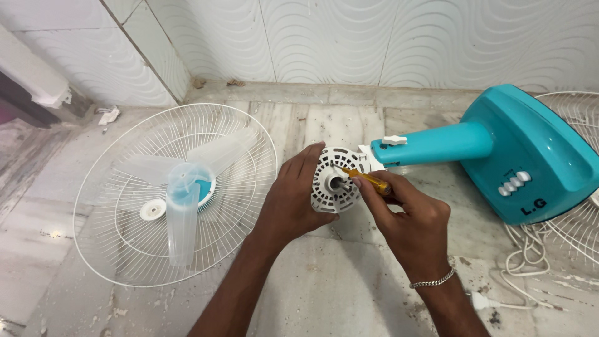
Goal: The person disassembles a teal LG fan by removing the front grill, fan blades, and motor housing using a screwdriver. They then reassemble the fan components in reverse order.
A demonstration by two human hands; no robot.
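Two bare hands were at work on a dismantled teal plastic fan body [518, 153], which lay on its side on the mottled marble floor [324, 293], its neck pointing left. The left hand [293, 203] was curled around the round white ribbed motor housing [334, 181] at the end of that neck, fingers wrapped over its left edge and steadying it. The right hand [409, 221] was closed in a pinch on a small screwdriver with a translucent yellow handle [368, 180], its tip set against the housing face just beside the central shaft. A silver chain bracelet [432, 282] sat on the right wrist.

Judged step: a screw on the housing face was being worked. The next move would call for a firm hold on the housing and the tip kept square in the screw head.

To the left, well apart, a white wire fan guard [125, 249] lay flat, holding a translucent three-blade propeller [184, 190]. A second wire guard [577, 212] and a white power cord [530, 256] lay at the right.
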